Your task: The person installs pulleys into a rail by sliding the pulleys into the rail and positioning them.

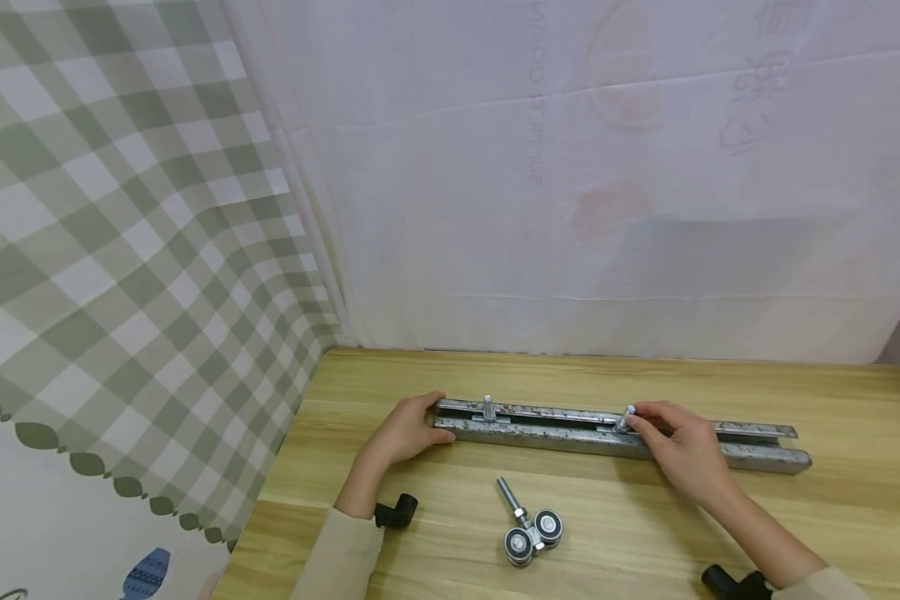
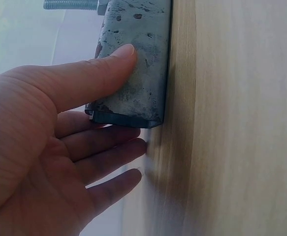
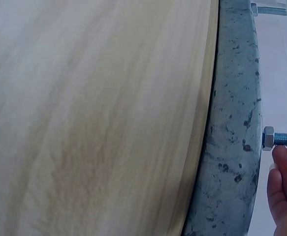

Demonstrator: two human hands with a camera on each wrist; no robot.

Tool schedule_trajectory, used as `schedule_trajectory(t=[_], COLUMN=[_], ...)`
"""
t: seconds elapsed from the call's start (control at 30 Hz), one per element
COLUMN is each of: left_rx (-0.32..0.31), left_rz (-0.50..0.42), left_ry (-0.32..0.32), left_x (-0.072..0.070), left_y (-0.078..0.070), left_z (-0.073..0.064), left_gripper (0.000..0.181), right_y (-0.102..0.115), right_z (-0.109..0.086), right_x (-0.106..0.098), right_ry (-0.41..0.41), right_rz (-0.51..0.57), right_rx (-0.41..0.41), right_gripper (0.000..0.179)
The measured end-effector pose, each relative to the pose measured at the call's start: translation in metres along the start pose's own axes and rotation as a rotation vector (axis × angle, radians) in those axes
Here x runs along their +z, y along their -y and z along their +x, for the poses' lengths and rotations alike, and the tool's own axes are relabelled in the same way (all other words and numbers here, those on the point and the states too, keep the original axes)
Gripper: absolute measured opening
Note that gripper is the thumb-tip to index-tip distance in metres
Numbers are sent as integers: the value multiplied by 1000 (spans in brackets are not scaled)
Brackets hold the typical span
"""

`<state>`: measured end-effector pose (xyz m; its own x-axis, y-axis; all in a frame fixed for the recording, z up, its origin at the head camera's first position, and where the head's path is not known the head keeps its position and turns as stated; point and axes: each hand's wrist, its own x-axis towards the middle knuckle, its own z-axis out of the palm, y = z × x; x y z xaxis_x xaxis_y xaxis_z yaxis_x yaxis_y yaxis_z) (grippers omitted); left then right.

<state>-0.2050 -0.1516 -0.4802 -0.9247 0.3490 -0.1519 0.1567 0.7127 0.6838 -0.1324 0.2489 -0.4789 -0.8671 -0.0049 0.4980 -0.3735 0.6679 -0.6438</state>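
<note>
A long galvanized steel C-channel rail (image 1: 555, 435) lies on the wooden table with its slot facing up. My left hand (image 1: 405, 429) grips the rail's left end, the thumb (image 2: 109, 69) on its near side and the fingers on the far side. Two threaded bolts rise from the slot: the left bolt (image 1: 488, 408) is upright, and the right bolt (image 1: 626, 416) leans to the right. My right hand (image 1: 686, 450) pinches that right bolt between thumb and fingers. In the right wrist view a hex nut (image 3: 268, 138) sits at its base.
A loose roller trolley (image 1: 517, 543) with a threaded bolt and several bearing wheels lies on the table (image 1: 450, 500) in front of the rail. A white sheet (image 1: 457, 208) hangs behind the table. Green checked cloth (image 1: 157, 250) is at the left.
</note>
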Motion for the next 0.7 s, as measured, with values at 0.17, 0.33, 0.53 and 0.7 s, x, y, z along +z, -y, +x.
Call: schedule_trajectory(t=[0.17,0.33,0.53,0.7], left_rx=[4,-1,1,2], left_rz=[-1,1,-2,-2], left_ry=[1,-2,0,-1], left_x=[-1,-1,-1,1], left_y=[1,1,2,2], left_z=[0,1,1,1], left_gripper=[76,77,77,77], right_y=[4,6,7,9], right_z=[1,2,1,1], right_x=[3,6,11,17], right_ry=[3,11,18,21], right_rz=[6,11,11,26], right_rx=[-5,2,9,10], right_gripper=[19,18,18,19])
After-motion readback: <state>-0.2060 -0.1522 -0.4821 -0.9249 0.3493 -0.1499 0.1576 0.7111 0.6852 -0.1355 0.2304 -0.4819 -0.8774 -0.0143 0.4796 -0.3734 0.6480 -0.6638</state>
